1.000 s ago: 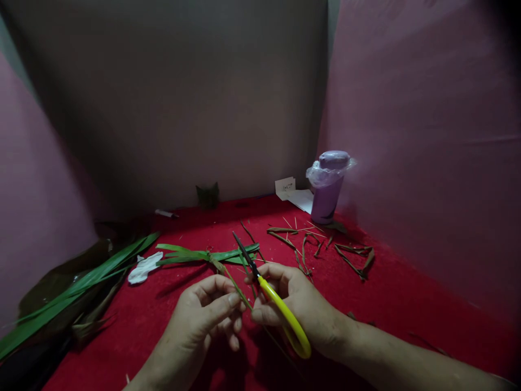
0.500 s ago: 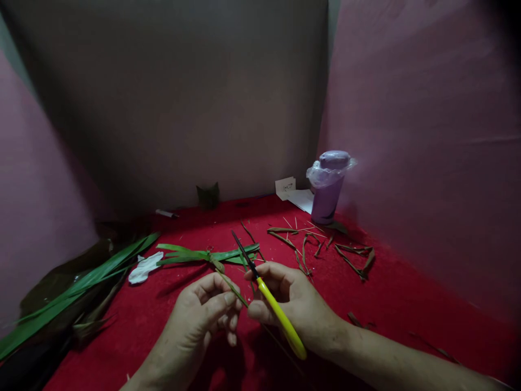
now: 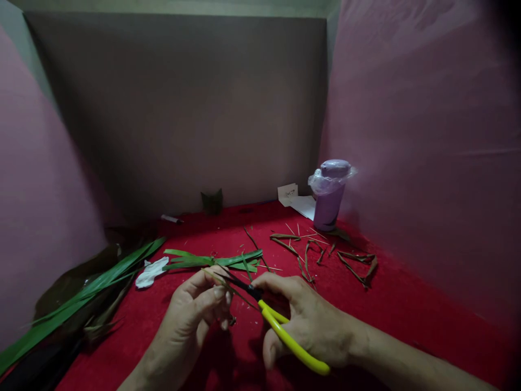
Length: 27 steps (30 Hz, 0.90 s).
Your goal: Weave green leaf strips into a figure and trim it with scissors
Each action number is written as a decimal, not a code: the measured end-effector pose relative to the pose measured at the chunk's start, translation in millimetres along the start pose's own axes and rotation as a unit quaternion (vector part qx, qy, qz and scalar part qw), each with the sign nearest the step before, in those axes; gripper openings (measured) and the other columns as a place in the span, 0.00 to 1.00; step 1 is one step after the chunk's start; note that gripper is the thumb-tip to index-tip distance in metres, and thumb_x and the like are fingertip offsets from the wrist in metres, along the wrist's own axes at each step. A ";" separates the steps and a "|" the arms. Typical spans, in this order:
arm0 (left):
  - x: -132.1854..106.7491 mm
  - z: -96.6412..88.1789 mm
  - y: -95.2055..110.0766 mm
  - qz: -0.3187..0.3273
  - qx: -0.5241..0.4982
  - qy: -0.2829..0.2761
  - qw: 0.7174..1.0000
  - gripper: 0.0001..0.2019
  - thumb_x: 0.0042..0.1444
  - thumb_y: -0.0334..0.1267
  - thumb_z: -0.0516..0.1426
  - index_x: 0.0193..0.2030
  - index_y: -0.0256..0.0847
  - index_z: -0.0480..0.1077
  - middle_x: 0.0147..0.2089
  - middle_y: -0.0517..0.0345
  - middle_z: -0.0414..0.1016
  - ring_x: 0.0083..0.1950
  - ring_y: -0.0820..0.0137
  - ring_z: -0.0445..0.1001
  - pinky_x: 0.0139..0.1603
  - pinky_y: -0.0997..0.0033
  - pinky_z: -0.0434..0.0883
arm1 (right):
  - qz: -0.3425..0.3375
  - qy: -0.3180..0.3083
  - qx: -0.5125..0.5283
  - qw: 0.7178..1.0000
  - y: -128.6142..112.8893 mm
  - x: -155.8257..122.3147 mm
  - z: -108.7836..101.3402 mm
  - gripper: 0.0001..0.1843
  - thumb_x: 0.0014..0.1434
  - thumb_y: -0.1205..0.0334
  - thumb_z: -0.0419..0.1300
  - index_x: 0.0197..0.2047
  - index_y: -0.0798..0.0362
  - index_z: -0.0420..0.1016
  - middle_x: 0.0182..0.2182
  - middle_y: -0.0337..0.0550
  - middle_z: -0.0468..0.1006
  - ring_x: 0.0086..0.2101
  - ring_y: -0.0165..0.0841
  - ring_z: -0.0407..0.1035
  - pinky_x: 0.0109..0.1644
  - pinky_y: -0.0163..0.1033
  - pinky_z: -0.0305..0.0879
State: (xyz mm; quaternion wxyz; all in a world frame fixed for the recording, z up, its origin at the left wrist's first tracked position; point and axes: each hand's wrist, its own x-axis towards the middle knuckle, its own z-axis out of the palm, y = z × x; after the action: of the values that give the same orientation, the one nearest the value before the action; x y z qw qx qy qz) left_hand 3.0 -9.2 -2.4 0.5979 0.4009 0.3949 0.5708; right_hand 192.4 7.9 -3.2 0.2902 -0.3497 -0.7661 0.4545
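My right hand grips long-nose pliers by their yellow handles, which stand apart. Their thin black jaws point left, reaching across to the fingers of my left hand. Between its thumb and fingertips, my left hand pinches a thin brownish-green leaf strip, which runs down to the right under the pliers. The jaws overlap the strip; whether they bite on it I cannot tell. Just behind my hands lie bundled green leaf blades, partly hidden by my left fingers.
A crumpled white tissue and long green leaves lie left on the red cloth. Folded dry leaf strips and toothpicks are scattered right. Behind stand a purple tumbler, white papers and a dark leaf piece.
The pliers have swung down and left, from pointing up and away to lying across the strip at my left fingertips. Their handles have spread apart. The camera view has tilted up slightly.
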 end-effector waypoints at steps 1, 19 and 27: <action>0.6 -0.3 -0.1 0.002 -0.003 0.003 1.000 0.06 0.44 0.30 0.61 0.32 0.39 0.72 0.24 0.62 0.69 0.20 0.78 0.63 0.19 0.79 0.65 | -0.009 -0.001 -0.016 1.000 0.1 -0.3 0.2 0.28 0.34 0.48 0.71 0.37 0.51 0.70 0.19 0.29 0.58 0.21 0.24 0.50 0.23 0.31 0.47; 0.4 2.2 -1.2 0.016 -0.030 0.035 0.999 0.06 0.43 0.29 0.62 0.30 0.37 0.72 0.30 0.59 0.73 0.28 0.75 0.70 0.29 0.78 0.69 | -0.103 0.100 -0.183 0.973 3.2 -5.0 3.7 0.30 0.37 0.42 0.67 0.40 0.52 0.73 0.22 0.35 0.71 0.21 0.28 0.58 0.27 0.34 0.54; -0.4 6.5 0.8 -0.001 -0.039 0.032 0.999 0.05 0.44 0.29 0.62 0.30 0.37 0.71 0.29 0.59 0.74 0.28 0.74 0.71 0.32 0.77 0.70 | -0.109 0.096 -0.188 0.971 2.0 -6.0 4.2 0.23 0.43 0.46 0.66 0.38 0.54 0.73 0.20 0.36 0.70 0.21 0.28 0.58 0.26 0.34 0.54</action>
State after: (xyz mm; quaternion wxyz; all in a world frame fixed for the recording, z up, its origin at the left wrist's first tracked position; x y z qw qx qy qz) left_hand 8.8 -9.7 0.7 0.6008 0.3587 0.3917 0.5974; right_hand 193.2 1.7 -7.6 0.3393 -0.3542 -0.8401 0.2318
